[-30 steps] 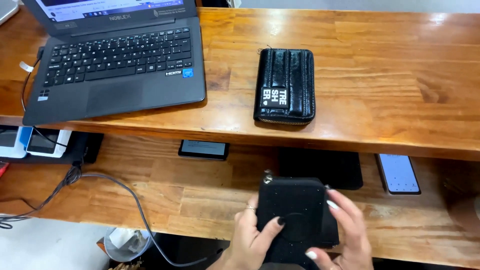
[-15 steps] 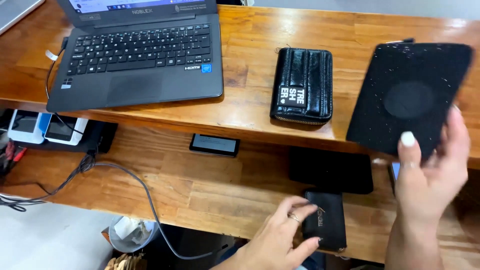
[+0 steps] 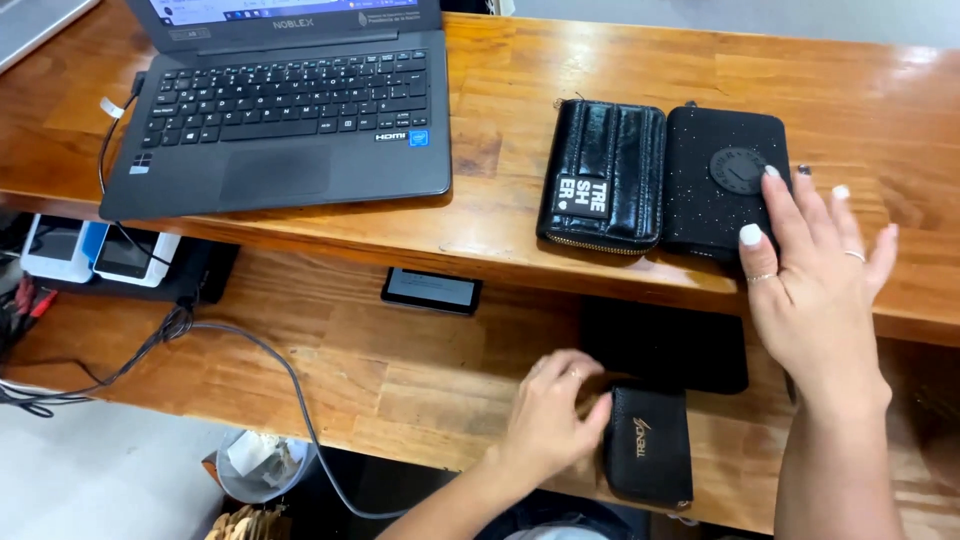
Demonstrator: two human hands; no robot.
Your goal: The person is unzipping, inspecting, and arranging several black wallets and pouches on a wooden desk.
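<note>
Centrally, toward the right of the frame, the right hand (image 3: 815,290) is resting on a black speckled wallet (image 3: 722,180) with a round patch, its grip spread flat, fingertips (image 3: 750,234) pressing the wallet's right edge without closing around it. That wallet is lying on the upper wooden counter (image 3: 620,60), touching a glossy black quilted wallet (image 3: 603,175) on its left. Lower down, near the bottom centre, the left hand (image 3: 553,420) is curling loosely against a smaller black wallet (image 3: 650,445), touching its left side on the lower shelf (image 3: 400,370). Behind it a dark flat pouch (image 3: 665,345) is lying. A phone (image 3: 432,290) is sitting mid-shelf. At upper left, an open laptop (image 3: 290,120) is occupying the counter.
</note>
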